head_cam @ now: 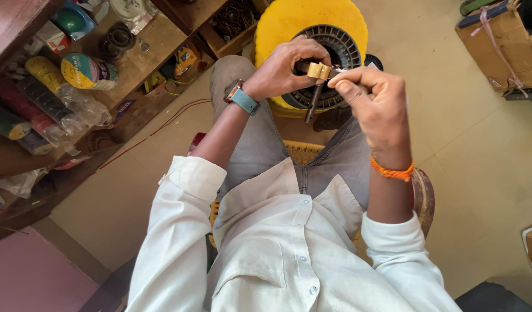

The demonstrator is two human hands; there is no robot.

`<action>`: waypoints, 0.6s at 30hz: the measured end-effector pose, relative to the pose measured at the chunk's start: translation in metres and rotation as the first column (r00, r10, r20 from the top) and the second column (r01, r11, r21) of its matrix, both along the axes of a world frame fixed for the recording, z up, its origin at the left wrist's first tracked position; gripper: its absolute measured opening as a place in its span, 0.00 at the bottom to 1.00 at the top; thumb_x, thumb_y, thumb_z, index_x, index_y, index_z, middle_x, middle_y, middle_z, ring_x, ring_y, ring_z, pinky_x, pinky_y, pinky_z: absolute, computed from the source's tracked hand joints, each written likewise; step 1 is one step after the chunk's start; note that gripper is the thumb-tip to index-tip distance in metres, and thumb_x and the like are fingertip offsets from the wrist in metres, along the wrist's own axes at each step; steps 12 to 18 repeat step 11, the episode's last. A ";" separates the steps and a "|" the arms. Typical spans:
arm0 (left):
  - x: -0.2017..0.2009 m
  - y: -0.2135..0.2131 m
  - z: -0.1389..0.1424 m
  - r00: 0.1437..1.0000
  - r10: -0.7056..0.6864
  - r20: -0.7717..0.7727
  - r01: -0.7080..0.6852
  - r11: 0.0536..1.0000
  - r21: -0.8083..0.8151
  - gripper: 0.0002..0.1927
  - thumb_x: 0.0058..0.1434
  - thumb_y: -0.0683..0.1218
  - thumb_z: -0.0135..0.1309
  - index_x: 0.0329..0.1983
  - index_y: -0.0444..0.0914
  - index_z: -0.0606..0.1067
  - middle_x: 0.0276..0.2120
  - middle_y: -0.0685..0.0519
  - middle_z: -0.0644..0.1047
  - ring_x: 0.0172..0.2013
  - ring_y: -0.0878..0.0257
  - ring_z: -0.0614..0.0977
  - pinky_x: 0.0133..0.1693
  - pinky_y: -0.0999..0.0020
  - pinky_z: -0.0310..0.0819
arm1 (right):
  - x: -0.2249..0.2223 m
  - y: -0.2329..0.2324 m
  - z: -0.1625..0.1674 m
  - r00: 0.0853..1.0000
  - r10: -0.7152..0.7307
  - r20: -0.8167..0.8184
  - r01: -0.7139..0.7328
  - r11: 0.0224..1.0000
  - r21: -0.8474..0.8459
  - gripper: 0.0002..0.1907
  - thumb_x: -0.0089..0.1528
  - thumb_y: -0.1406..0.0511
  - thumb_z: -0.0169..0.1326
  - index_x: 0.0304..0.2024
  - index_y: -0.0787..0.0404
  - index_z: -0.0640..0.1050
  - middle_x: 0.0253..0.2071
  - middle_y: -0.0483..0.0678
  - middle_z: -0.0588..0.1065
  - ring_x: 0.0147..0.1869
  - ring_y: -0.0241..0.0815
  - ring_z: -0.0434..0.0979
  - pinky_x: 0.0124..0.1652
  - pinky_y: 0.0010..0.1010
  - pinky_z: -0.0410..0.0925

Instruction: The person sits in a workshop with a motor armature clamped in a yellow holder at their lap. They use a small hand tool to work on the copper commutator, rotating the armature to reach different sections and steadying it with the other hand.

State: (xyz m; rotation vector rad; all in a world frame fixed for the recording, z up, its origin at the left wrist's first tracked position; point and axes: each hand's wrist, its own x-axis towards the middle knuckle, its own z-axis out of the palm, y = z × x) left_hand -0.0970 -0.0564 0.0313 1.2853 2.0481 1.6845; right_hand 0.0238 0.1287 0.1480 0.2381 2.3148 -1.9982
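Note:
My left hand (283, 68) grips a small tan block with a dark metal shaft (314, 95) hanging down from it. My right hand (374, 104) pinches something small at the block's right end; what it is I cannot make out. Both hands are raised over my lap, touching at the block. Behind them a round black ribbed motor part (341, 49) rests on a yellow stool (283, 20). A blue-strapped watch is on my left wrist and an orange thread band on my right.
Wooden shelves (156, 40) on the left hold tape rolls, wire spools and boxes. A red wire (162, 124) trails across the tiled floor. A taped cardboard box (500, 46) sits at the top right. I sit on a yellow woven seat (303, 151).

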 end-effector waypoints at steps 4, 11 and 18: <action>-0.001 0.003 -0.003 1.000 -0.002 -0.007 0.003 1.000 0.024 0.17 0.55 0.41 0.68 0.48 0.37 0.79 0.47 0.51 0.81 0.51 0.53 0.80 0.57 0.60 0.72 | 0.018 -0.022 -0.019 0.991 0.057 -0.125 -0.033 0.983 0.182 0.04 0.70 0.72 0.57 0.43 0.67 0.82 0.35 0.39 0.76 0.36 0.26 0.67 0.35 0.21 0.61; 0.000 0.000 -0.012 0.999 -0.004 0.052 0.002 0.999 0.037 0.17 0.56 0.42 0.70 0.48 0.38 0.79 0.51 0.49 0.77 0.54 0.54 0.79 0.58 0.59 0.73 | 0.051 -0.042 -0.077 0.944 0.167 -0.283 0.015 0.838 0.545 0.05 0.64 0.73 0.59 0.43 0.67 0.82 0.38 0.55 0.81 0.41 0.44 0.83 0.41 0.31 0.74; 0.000 0.000 -0.012 0.999 -0.004 0.052 0.002 0.999 0.037 0.17 0.56 0.42 0.70 0.48 0.38 0.79 0.51 0.49 0.77 0.54 0.54 0.79 0.58 0.59 0.73 | 0.051 -0.042 -0.077 0.944 0.167 -0.283 0.015 0.838 0.545 0.05 0.64 0.73 0.59 0.43 0.67 0.82 0.38 0.55 0.81 0.41 0.44 0.83 0.41 0.31 0.74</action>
